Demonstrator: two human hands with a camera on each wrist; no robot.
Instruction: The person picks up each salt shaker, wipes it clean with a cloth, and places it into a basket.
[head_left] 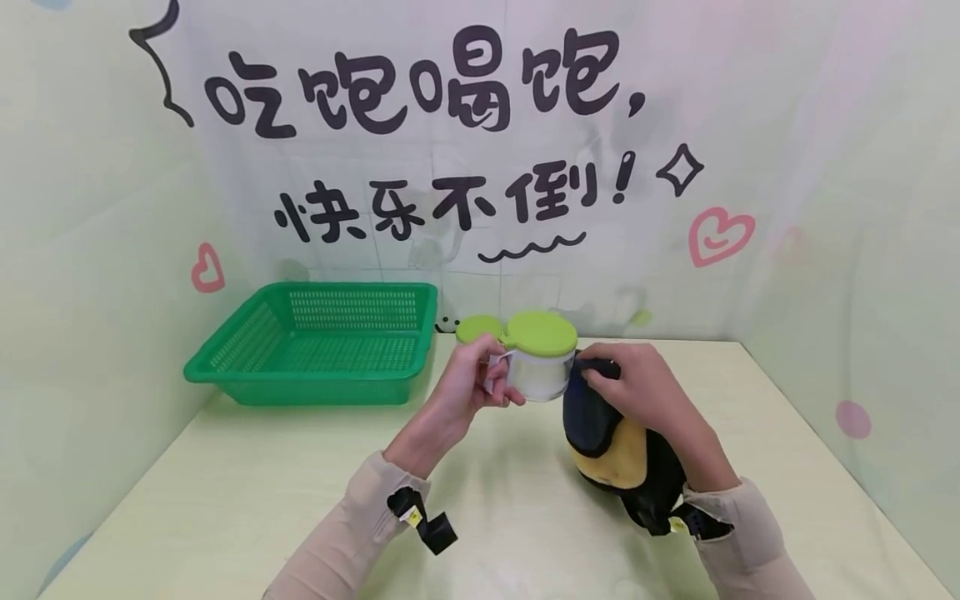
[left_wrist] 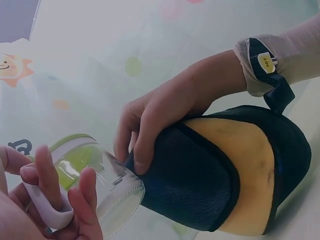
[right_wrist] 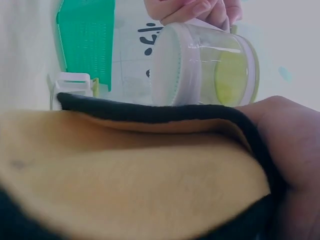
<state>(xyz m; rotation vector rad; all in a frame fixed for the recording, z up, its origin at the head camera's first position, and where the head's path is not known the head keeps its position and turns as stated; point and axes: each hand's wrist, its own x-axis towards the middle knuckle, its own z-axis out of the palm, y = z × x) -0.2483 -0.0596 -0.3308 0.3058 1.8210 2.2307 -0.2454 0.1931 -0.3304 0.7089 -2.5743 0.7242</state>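
Observation:
My left hand (head_left: 483,375) holds a clear jar (head_left: 542,375) with a green lid; in the left wrist view its fingers are hooked through the white handle (left_wrist: 54,212). The jar is tilted, its base toward the right hand. My right hand (head_left: 637,379) grips the toe end of a dark navy slipper (left_wrist: 187,177) with a tan insole (head_left: 618,458). Dark material (left_wrist: 297,150) shows beyond the insole; whether it is a second slipper, I cannot tell. Slipper toe and jar lie close together; contact between them is unclear.
A green plastic basket (head_left: 322,392) stands at the back left of the pale table (head_left: 247,500). Behind the left hand is a second jar's green lid (head_left: 478,327). Printed cloth walls (head_left: 832,250) enclose the back and both sides.

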